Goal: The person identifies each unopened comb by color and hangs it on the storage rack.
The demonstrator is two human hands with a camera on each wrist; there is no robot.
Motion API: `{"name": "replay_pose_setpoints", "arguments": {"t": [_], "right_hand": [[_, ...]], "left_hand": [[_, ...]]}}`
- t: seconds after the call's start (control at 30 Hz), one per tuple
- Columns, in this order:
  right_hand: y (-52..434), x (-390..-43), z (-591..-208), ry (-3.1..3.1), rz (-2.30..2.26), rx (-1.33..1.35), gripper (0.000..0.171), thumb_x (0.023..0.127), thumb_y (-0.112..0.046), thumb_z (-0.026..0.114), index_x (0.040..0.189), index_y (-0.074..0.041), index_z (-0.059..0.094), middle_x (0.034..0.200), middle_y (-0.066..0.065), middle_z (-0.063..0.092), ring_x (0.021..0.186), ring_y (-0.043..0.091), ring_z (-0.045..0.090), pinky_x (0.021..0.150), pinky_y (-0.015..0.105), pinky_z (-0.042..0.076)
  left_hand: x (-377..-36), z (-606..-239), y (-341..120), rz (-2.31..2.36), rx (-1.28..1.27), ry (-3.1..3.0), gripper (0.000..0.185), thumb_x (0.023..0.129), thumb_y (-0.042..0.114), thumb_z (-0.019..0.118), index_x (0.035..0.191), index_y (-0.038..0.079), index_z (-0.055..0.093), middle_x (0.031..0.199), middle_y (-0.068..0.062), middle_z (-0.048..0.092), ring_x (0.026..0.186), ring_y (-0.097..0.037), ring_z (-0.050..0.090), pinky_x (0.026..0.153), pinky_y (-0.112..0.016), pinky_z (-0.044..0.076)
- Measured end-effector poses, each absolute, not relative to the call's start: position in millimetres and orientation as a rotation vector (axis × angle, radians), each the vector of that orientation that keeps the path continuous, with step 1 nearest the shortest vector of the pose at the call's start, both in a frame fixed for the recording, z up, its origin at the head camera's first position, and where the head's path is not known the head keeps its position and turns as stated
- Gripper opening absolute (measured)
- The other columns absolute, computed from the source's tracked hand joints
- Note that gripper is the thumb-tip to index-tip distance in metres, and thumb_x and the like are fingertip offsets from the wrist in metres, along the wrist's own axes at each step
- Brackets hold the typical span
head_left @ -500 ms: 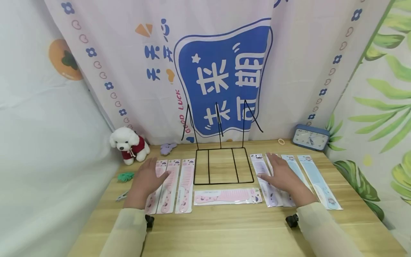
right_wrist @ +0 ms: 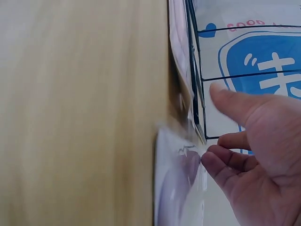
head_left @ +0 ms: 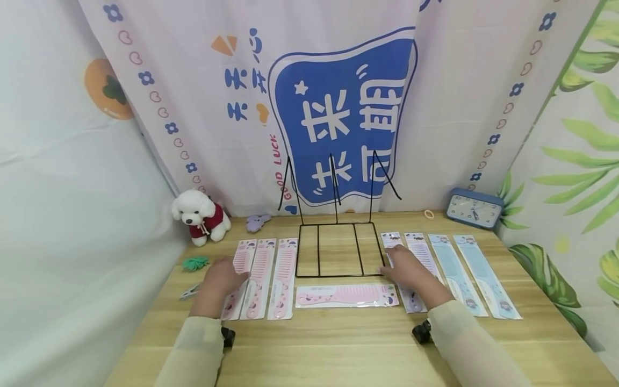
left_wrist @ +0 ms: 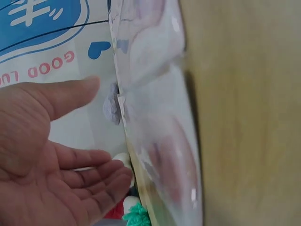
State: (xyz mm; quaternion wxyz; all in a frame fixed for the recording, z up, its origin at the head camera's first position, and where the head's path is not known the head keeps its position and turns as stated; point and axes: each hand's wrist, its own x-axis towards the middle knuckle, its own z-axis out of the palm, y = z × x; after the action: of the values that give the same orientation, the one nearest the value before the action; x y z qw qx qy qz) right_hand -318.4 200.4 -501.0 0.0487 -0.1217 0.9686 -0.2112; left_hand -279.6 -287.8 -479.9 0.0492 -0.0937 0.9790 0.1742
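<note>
Since half a second ago, both of your hands have drawn back toward you along the worktop (head_left: 338,344). Your left hand (head_left: 220,282) lay flat and well forward over the leftmost pink comb packet (head_left: 240,269); now it sits nearer the packet's lower half, so more of the top of the card shows. Your right hand (head_left: 405,271) has slid left and back: it covered two of the packets on the right, and now it lies over the lavender comb packet (head_left: 403,271) closest to the wire rack (head_left: 338,250), leaving the next packet (head_left: 425,258) uncovered. You look to be settling on one packet per hand rather than lifting anything yet; none of the packets has left the worktop.

Your left hand is released: the left wrist view shows the fingers (left_wrist: 94,174) loosely extended with the thumb apart, and the edge of the pink packet (left_wrist: 160,155) lies just beside the fingertips, flat on the wood, not gripped. Your right hand is also released, with nothing pinched. In the right wrist view its fingertips (right_wrist: 214,165) meet the edge of the lavender packet (right_wrist: 176,183), while the thumb points toward the black wire of the rack (right_wrist: 195,94) just beyond.

The two other pink packets lie just right of your left hand, and one pink packet (head_left: 345,295) lies crosswise in front of the rack, between your hands and untouched.
</note>
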Motion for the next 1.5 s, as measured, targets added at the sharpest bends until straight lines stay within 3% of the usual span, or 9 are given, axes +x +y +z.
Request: {"name": "replay_pose_setpoints", "arguments": {"t": [0.13, 0.23, 0.57, 0.8, 0.93, 1.17, 1.33, 1.5], "right_hand": [[197, -322, -503, 2.958, -0.606, -0.399, 0.067, 0.103, -0.032, 0.078, 0.149, 0.013, 0.057, 0.144, 0.034, 0.060, 0.135, 0.050, 0.060, 0.116, 0.062, 0.050], [195, -325, -506, 2.945, -0.604, -0.397, 0.067, 0.102, -0.032, 0.079, 0.149, 0.011, 0.059, 0.142, 0.033, 0.062, 0.133, 0.048, 0.063, 0.115, 0.061, 0.052], [197, -327, -508, 2.941, -0.624, -0.401, 0.062, 0.102, -0.032, 0.080, 0.145, 0.009, 0.064, 0.136, 0.030, 0.065, 0.128, 0.046, 0.065, 0.111, 0.060, 0.055], [199, -327, -511, 2.945, -0.633, -0.433, 0.058, 0.102, -0.031, 0.080, 0.142, 0.009, 0.067, 0.134, 0.030, 0.066, 0.128, 0.046, 0.065, 0.111, 0.061, 0.054], [199, -329, -512, 2.954, -0.623, -0.463, 0.058, 0.101, -0.031, 0.081, 0.140, 0.009, 0.068, 0.132, 0.029, 0.067, 0.125, 0.046, 0.066, 0.110, 0.061, 0.055], [199, -329, -513, 2.959, -0.625, -0.462, 0.056, 0.101, -0.030, 0.081, 0.140, 0.009, 0.068, 0.131, 0.028, 0.067, 0.125, 0.045, 0.066, 0.110, 0.060, 0.055], [199, -329, -514, 2.948, -0.627, -0.450, 0.057, 0.102, -0.030, 0.080, 0.140, 0.009, 0.068, 0.132, 0.029, 0.066, 0.127, 0.046, 0.065, 0.111, 0.060, 0.054], [197, -327, -512, 2.942, -0.629, -0.448, 0.055, 0.101, -0.029, 0.081, 0.140, 0.009, 0.069, 0.130, 0.028, 0.067, 0.126, 0.045, 0.066, 0.111, 0.060, 0.054]], "left_hand": [[-280, -485, -282, 0.502, -0.348, 2.940, 0.072, 0.102, 0.034, 0.074, 0.139, -0.024, 0.053, 0.128, -0.039, 0.058, 0.115, -0.049, 0.064, 0.107, -0.063, 0.055], [-281, -487, -280, 0.451, -0.364, 2.938, 0.066, 0.102, 0.032, 0.074, 0.132, -0.025, 0.057, 0.121, -0.037, 0.061, 0.111, -0.047, 0.063, 0.104, -0.062, 0.055], [-284, -486, -281, 0.429, -0.374, 2.943, 0.039, 0.101, 0.019, 0.074, 0.115, -0.018, 0.071, 0.110, -0.031, 0.073, 0.104, -0.044, 0.070, 0.100, -0.062, 0.058], [-283, -485, -281, 0.517, -0.399, 2.899, 0.028, 0.098, 0.010, 0.072, 0.110, -0.016, 0.072, 0.101, -0.026, 0.073, 0.086, -0.034, 0.067, 0.084, -0.054, 0.062], [-281, -484, -282, 0.601, -0.468, 2.846, 0.032, 0.099, 0.008, 0.070, 0.117, -0.018, 0.067, 0.104, -0.027, 0.067, 0.085, -0.035, 0.064, 0.074, -0.046, 0.058], [-285, -485, -283, 0.611, -0.540, 2.809, 0.043, 0.100, 0.012, 0.069, 0.126, -0.021, 0.059, 0.111, -0.032, 0.061, 0.094, -0.040, 0.060, 0.085, -0.054, 0.058], [-285, -488, -284, 0.713, -0.590, 2.791, 0.057, 0.100, 0.013, 0.071, 0.136, -0.026, 0.049, 0.127, -0.044, 0.053, 0.105, -0.045, 0.056, 0.095, -0.061, 0.056], [-283, -490, -290, 0.795, -0.601, 2.789, 0.059, 0.101, 0.012, 0.069, 0.140, -0.025, 0.045, 0.125, -0.041, 0.059, 0.101, -0.041, 0.062, 0.090, -0.055, 0.059]]}}
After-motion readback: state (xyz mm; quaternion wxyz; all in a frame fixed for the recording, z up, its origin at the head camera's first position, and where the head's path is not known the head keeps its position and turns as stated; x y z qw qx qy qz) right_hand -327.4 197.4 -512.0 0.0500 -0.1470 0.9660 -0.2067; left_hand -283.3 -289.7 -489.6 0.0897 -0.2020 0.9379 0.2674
